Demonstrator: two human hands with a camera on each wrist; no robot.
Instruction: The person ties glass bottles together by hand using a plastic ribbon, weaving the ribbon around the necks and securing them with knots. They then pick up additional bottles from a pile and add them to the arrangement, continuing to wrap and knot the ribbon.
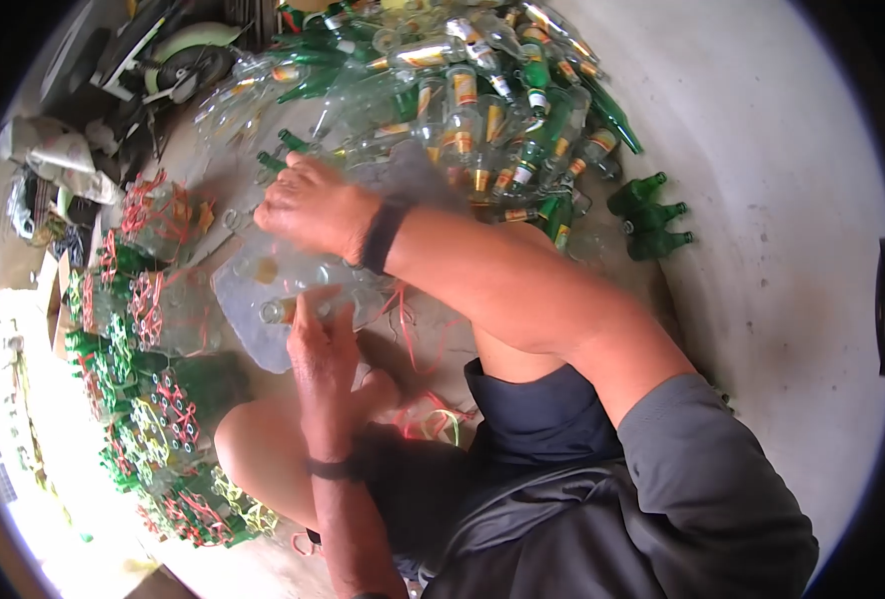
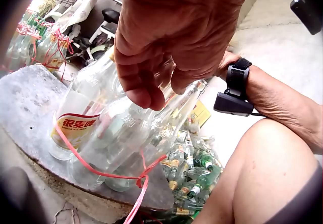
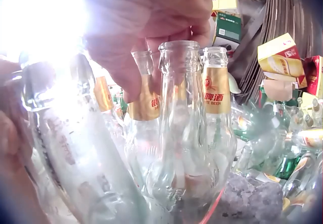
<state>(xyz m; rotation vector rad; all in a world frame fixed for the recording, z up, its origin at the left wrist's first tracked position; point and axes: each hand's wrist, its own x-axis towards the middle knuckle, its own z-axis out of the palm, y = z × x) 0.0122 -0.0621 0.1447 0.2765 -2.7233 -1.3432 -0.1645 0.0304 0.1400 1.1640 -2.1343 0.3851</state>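
Several clear glass beer bottles (image 2: pixel 93 118) stand close together on a grey slab (image 2: pixel 30 95). Red string (image 2: pixel 98 172) loops around them, with a knot at the front. My left hand (image 1: pixel 323 344) is low over the group, its curled fingers gripping a bottle at the neck in the left wrist view. Across from it, my right hand (image 1: pixel 313 210) reaches over the bottles from the other side. In the right wrist view its thumb (image 3: pixel 130 85) presses a gold-labelled neck (image 3: pixel 146 100), with the other fingers partly hidden behind the necks. A tilted bottle (image 3: pixel 81 153) fills the left side there.
A large heap of loose bottles (image 1: pixel 462 115) lies ahead. Three green bottles (image 1: pixel 652 220) lie by the pale wall at the right. String-tied bottle bundles (image 1: pixel 143 399) line the left. Loose red string (image 1: pixel 408 334) trails by my legs. Cartons (image 3: pixel 282 57) stand beyond the heap.
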